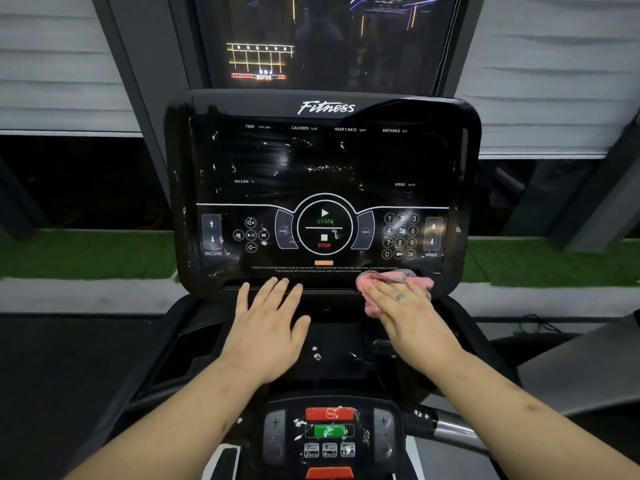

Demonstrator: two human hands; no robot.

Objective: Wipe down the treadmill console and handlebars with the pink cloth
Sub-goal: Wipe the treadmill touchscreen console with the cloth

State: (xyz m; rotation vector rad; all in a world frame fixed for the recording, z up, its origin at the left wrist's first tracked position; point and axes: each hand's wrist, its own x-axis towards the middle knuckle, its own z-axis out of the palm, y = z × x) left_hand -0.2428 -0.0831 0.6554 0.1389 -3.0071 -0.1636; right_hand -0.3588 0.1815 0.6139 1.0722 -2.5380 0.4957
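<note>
Head view looks down over both bare forearms to a glossy black treadmill console with "Fitness" printed along its far top edge. The right hand lies flat on a crumpled pink cloth, its grip spread with the fingers straight and close together, pressing the cloth against the near right lip of the console, just below the round number keypad. Pink fabric shows beyond the fingertips and at the left side of the palm (the part under the hand is hidden).

The left hand holds nothing. Its grip is spread too, fingers straight and slightly fanned, with the fingertips at the console's near edge, left of centre. Whether the palm touches the dark tray beneath it cannot be told.

White flecks and smears dot the console face, thickest around the middle of the dark screen and near the round START and STOP dial. A few more flecks sit on the tray.

Nearer the camera is a small black control pad with a red button above a green one, also flecked with white. A silver handlebar runs off to its right. Beyond the console lie a strip of green turf and white slatted blinds.
</note>
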